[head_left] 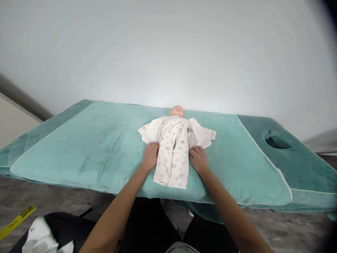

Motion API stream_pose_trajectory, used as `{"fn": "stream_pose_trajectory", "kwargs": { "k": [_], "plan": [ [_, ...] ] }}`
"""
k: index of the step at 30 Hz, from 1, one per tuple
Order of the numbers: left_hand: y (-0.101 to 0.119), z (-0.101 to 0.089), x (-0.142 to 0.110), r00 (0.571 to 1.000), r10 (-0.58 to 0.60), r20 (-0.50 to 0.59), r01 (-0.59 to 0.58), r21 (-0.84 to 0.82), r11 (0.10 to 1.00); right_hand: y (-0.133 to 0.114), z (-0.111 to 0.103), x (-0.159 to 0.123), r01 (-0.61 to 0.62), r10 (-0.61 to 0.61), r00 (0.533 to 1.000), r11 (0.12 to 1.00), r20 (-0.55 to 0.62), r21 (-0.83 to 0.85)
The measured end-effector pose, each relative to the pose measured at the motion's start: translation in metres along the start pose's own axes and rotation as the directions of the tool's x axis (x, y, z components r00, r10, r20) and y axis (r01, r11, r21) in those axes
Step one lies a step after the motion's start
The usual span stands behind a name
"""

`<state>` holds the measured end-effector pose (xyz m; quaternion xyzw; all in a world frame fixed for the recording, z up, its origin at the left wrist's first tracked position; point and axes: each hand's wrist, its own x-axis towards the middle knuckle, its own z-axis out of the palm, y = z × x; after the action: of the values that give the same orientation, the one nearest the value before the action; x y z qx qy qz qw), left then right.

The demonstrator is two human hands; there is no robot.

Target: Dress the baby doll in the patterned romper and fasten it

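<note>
A baby doll (177, 111) lies on its back, its head toward the wall. White printed baby pants (172, 154) with an open crotch slit lie flat over its body, legs toward me. A white baby shirt (201, 133) with patterned sleeves spreads out on both sides beneath the pants. My left hand (151, 155) is closed at the left edge of the pants, fingers curled against the cloth. At the right edge my right hand (199, 159) is closed in the same way, near the shirt's hem. The doll's limbs are hidden under the cloth.
A teal blanket (92, 147) covers the massage bed (310, 165), which has a face hole (277, 140) at the right. A pale wall (168, 52) stands behind. White cloth (40, 235) rests on a black surface at lower left, by a yellow strip (17, 222).
</note>
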<state>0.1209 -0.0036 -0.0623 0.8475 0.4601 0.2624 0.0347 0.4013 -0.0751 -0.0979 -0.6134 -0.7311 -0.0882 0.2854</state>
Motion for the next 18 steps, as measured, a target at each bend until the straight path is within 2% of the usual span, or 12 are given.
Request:
{"fn": "stream_pose_trajectory", "kwargs": {
  "k": [3, 6, 8, 10, 12, 13, 15, 18],
  "plan": [
    [-0.009, -0.001, -0.007, 1.000, -0.002, -0.004, 0.001, -0.087, 0.996, 0.015, -0.002, -0.008, -0.023, 0.021, 0.999, 0.993, 0.024, 0.117],
    [-0.021, -0.002, 0.003, 0.986, -0.125, -0.114, 0.107, -0.152, 0.983, 0.042, -0.010, -0.007, -0.176, 0.189, 0.981, 0.957, -0.034, 0.230],
    [-0.032, -0.001, 0.016, 0.939, -0.261, -0.222, 0.230, -0.156, 0.961, 0.059, -0.017, 0.000, -0.347, 0.387, 0.915, 0.900, -0.116, 0.263],
    [-0.044, 0.003, 0.030, 0.858, -0.414, -0.304, 0.389, -0.142, 0.910, 0.071, -0.023, 0.009, -0.520, 0.571, 0.804, 0.810, -0.165, 0.272],
    [-0.056, 0.010, 0.043, 0.781, -0.537, -0.320, 0.532, -0.110, 0.840, 0.078, -0.026, 0.017, -0.632, 0.676, 0.723, 0.730, -0.142, 0.259],
    [-0.061, 0.014, 0.047, 0.757, -0.574, -0.311, 0.579, -0.087, 0.811, 0.080, -0.027, 0.021, -0.671, 0.710, 0.695, 0.697, -0.111, 0.253],
    [-0.067, 0.022, 0.053, 0.746, -0.601, -0.286, 0.619, -0.033, 0.785, 0.082, -0.031, 0.031, -0.734, 0.766, 0.643, 0.620, -0.010, 0.277],
    [-0.069, 0.028, 0.055, 0.763, -0.588, -0.267, 0.615, 0.022, 0.788, 0.080, -0.043, 0.052, -0.787, 0.787, 0.581, 0.477, 0.208, 0.392]
  ]
}}
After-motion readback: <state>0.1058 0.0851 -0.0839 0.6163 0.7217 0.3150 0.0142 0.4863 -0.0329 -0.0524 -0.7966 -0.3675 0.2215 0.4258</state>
